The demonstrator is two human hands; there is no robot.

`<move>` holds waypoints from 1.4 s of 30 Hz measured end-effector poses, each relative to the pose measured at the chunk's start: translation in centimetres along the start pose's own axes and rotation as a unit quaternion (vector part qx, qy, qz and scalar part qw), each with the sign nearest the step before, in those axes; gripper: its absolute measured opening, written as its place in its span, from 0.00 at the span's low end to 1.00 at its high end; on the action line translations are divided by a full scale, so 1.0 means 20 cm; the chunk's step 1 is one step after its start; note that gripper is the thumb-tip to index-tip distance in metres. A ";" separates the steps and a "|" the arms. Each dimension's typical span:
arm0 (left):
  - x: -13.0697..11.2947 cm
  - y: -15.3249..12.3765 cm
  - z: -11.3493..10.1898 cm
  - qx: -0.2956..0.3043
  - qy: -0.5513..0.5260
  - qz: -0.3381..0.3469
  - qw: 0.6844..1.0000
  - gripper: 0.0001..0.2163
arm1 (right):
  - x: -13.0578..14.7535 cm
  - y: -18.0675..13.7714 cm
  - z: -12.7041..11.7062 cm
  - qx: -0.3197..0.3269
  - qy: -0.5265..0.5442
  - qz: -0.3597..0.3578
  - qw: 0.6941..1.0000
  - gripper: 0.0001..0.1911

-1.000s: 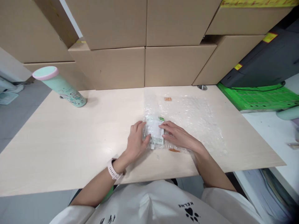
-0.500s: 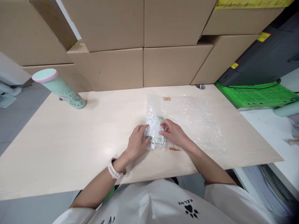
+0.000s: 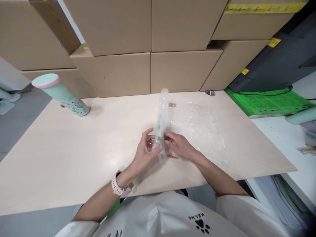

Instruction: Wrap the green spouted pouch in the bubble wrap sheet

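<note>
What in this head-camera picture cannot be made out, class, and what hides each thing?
- The item inside the bubble wrap: head view, veiled by the wrap and by the left hand and right hand gripping it.
- Print on the tumbler: head view, too small.
- Text on the yellow box label: head view, too small.

Left hand [image 3: 145, 151] curled in a pinch, palm turned inward, right hand [image 3: 181, 147] just beside it, also pinching
</note>
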State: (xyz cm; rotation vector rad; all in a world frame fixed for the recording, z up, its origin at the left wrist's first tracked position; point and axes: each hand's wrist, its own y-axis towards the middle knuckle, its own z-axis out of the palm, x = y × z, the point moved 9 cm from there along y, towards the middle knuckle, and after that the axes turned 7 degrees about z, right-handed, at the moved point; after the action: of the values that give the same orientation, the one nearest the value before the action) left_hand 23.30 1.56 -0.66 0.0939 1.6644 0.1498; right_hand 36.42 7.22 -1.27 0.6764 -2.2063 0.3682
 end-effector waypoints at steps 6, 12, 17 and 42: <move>-0.13 -0.09 0.15 0.084 0.303 0.283 0.906 0.21 | 0.03 -0.01 0.04 0.086 0.058 -0.009 0.995 0.08; 0.00 -0.09 0.29 0.157 0.460 0.255 0.836 0.22 | -0.10 -0.04 -0.22 0.028 -0.105 0.049 0.993 0.11; 0.02 -0.08 0.32 0.186 0.454 0.208 0.846 0.21 | -0.16 -0.08 -0.39 -0.053 -0.074 0.107 0.990 0.13; -0.12 -0.15 0.32 0.158 0.397 0.307 0.851 0.28 | -0.02 -0.03 0.05 0.138 0.124 0.022 0.982 0.09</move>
State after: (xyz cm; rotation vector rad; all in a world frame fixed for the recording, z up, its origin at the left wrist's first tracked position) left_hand 30.09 -1.55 0.71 0.9303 2.4275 0.4406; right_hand 36.36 6.35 -2.15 0.6871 -1.9543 0.7503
